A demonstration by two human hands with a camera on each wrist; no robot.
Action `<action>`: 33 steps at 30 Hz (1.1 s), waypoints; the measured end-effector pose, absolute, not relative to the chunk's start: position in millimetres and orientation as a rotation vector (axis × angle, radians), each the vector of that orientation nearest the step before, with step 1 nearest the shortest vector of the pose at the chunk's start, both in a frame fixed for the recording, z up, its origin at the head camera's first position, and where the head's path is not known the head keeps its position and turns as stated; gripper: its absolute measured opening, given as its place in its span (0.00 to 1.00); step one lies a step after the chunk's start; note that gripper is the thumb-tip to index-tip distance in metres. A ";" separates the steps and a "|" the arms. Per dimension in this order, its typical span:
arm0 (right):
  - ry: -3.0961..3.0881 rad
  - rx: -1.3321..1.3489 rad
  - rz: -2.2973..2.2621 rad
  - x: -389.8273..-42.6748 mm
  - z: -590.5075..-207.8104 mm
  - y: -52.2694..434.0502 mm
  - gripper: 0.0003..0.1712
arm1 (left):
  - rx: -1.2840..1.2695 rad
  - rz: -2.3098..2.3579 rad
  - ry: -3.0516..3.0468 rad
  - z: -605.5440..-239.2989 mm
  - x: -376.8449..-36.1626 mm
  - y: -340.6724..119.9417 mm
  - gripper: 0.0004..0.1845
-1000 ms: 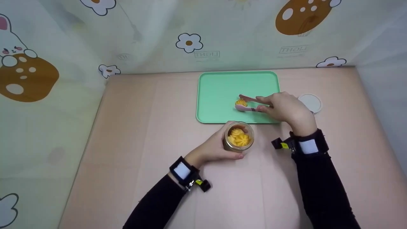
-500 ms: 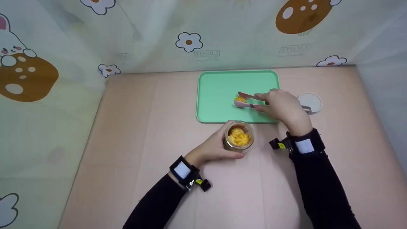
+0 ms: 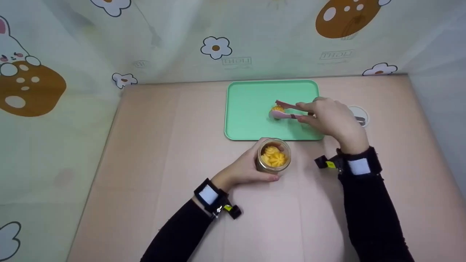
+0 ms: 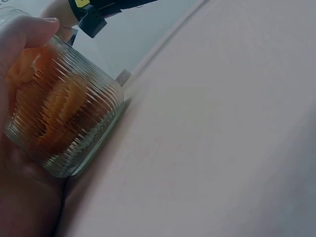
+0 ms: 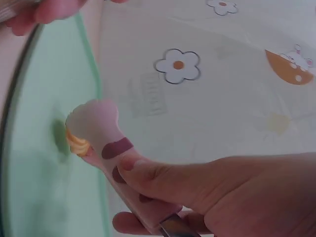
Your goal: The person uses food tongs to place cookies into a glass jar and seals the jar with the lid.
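Pink tabletop (image 3: pixel 164 153) enclosed by cartoon-printed curtains (image 3: pixel 65 43). The left hand (image 3: pixel 244 168) curls around a ribbed glass jar (image 3: pixel 273 155) of yellow swirl cookies, just in front of a green tray (image 3: pixel 251 105). The right hand (image 3: pixel 333 122) squeezes pink paw-shaped tongs (image 3: pixel 287 111) shut on one yellow cookie (image 3: pixel 277 108) above the tray. A white lid (image 3: pixel 360 116) lies beside the tray.

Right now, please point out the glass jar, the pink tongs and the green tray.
glass jar (image 3: pixel 273 155), head view, open mouth.
pink tongs (image 3: pixel 282 115), head view, near arm.
green tray (image 3: pixel 247 109), head view, bare floor.
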State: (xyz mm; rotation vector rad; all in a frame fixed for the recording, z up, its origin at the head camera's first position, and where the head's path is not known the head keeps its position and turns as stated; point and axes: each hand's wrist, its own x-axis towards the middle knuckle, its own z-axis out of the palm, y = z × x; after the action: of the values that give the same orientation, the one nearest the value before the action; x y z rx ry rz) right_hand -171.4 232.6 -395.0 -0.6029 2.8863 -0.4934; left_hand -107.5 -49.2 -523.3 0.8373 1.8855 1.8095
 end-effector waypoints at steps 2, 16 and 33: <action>2.878 -0.684 -0.584 -162.4 -381.0 242.6 0.27 | 0.839 1.805 1.893 -522.9 -107.3 -49.1 0.51; 2.789 -1.186 -0.739 -85.0 -320.5 254.3 0.27 | 0.762 1.740 1.939 -522.0 -104.8 -50.9 0.53; 2.752 -0.985 -0.607 -77.1 -321.3 231.4 0.25 | 0.818 1.800 1.859 -522.9 -106.8 -49.3 0.50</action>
State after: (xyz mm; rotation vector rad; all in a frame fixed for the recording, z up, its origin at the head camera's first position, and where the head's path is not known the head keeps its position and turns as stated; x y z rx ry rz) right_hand -77.1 231.4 -321.3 -0.9850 2.7522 -0.6070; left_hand -106.8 -49.3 -522.9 0.8175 1.8593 1.7999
